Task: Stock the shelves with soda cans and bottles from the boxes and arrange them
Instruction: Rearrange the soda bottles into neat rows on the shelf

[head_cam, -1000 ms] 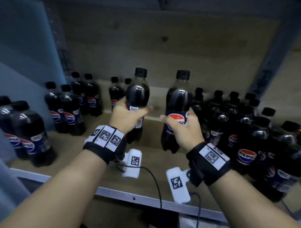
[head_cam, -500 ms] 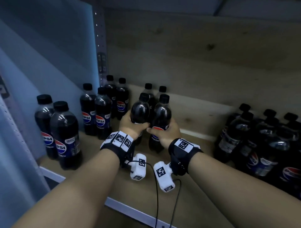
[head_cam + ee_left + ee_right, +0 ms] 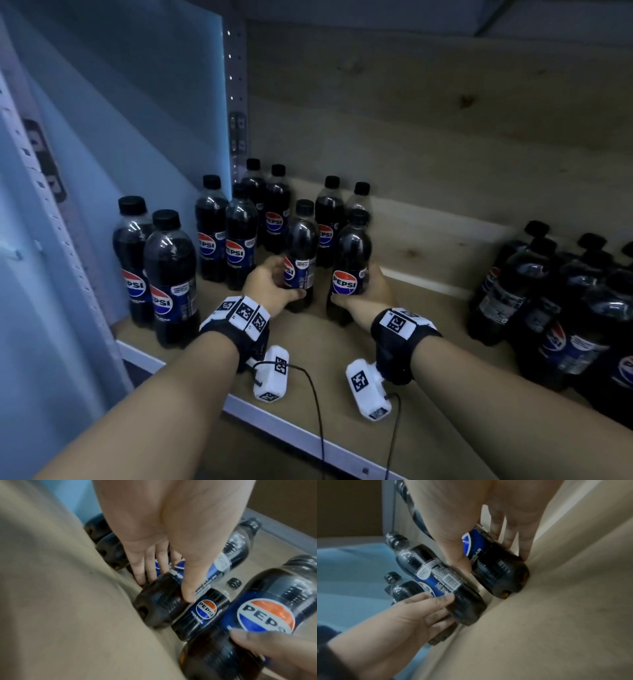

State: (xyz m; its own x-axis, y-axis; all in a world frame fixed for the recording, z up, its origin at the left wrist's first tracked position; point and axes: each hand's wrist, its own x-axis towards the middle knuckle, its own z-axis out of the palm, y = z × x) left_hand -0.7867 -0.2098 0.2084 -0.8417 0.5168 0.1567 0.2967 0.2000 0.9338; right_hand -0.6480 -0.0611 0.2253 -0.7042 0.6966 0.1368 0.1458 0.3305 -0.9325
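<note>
Head view: the left hand (image 3: 267, 287) was wrapped round the label of one Pepsi bottle (image 3: 301, 263), the right hand (image 3: 373, 291) round a second bottle (image 3: 351, 270); both stood upright side by side on the wooden shelf (image 3: 428, 394), apart, in front of the bottle rows (image 3: 239, 236) toward its back left corner; a bottle cluster (image 3: 555, 301) crowded its right edge. Left wrist view: thumb and fingers (image 3: 145, 563) clamped the first bottle's (image 3: 164, 596) lower body, base on the board. Right wrist view: thumb and fingers (image 3: 511, 534) clasped the second bottle (image 3: 496, 566), base on the board.
</note>
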